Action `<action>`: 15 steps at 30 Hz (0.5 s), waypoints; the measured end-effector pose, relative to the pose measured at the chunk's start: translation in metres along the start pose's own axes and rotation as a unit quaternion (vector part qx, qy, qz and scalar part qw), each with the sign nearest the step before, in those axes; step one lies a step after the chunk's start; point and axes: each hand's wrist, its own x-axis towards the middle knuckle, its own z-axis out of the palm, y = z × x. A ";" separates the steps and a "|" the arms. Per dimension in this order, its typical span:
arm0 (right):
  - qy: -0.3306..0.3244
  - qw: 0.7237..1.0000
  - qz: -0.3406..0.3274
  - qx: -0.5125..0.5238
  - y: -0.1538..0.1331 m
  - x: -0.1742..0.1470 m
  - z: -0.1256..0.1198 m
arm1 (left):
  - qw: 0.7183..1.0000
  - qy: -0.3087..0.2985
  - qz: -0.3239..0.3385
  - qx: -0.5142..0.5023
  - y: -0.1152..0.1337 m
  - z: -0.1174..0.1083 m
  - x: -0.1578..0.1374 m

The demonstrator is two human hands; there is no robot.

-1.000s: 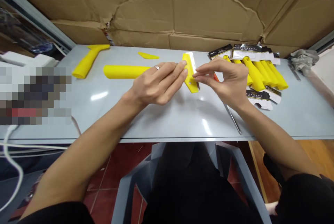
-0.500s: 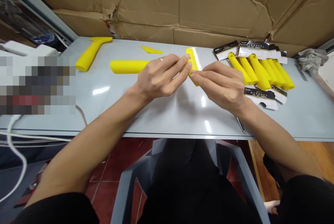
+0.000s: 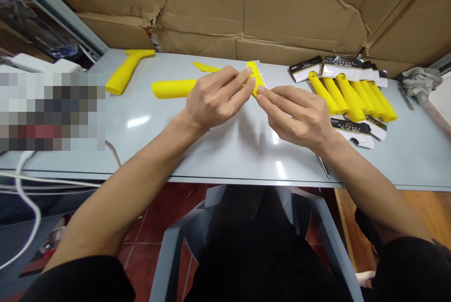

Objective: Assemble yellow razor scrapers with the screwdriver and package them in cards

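My left hand [image 3: 220,95] closes its fingertips on a flat yellow scraper head [image 3: 252,66] with a clear, shiny strip along its right edge. From the right, my right hand [image 3: 299,114] pinches the lower end of the same piece, its thumb and fingertips close to the left hand's. A yellow handle-like tube [image 3: 172,89] points left from behind my left hand. Whether it joins the held head is hidden by that hand. Just above the left knuckles lies a thin yellow sliver-shaped piece [image 3: 204,67].
A yellow T-shaped scraper [image 3: 125,72] lies at the back left. Several yellow handles [image 3: 348,97] with black-and-white cards [image 3: 343,67] lie at right. A pen [image 3: 324,167] rests under my right forearm. A grey cloth [image 3: 421,81] sits far right; cardboard [image 3: 299,11] walls the back.
The held yellow head has moved slightly up and left, and turned a little. Both hands stay on it, with the right fingertips higher. The view has shifted slightly.
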 end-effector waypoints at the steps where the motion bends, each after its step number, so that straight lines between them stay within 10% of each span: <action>1: -0.007 1.000 0.003 0.001 0.000 -0.002 0.001 | 1.000 0.000 -0.002 -0.004 0.000 0.000 0.000; 15: 0.053 0.996 0.032 -0.062 -0.007 0.012 0.011 | 0.971 0.126 0.102 0.173 0.019 -0.016 0.028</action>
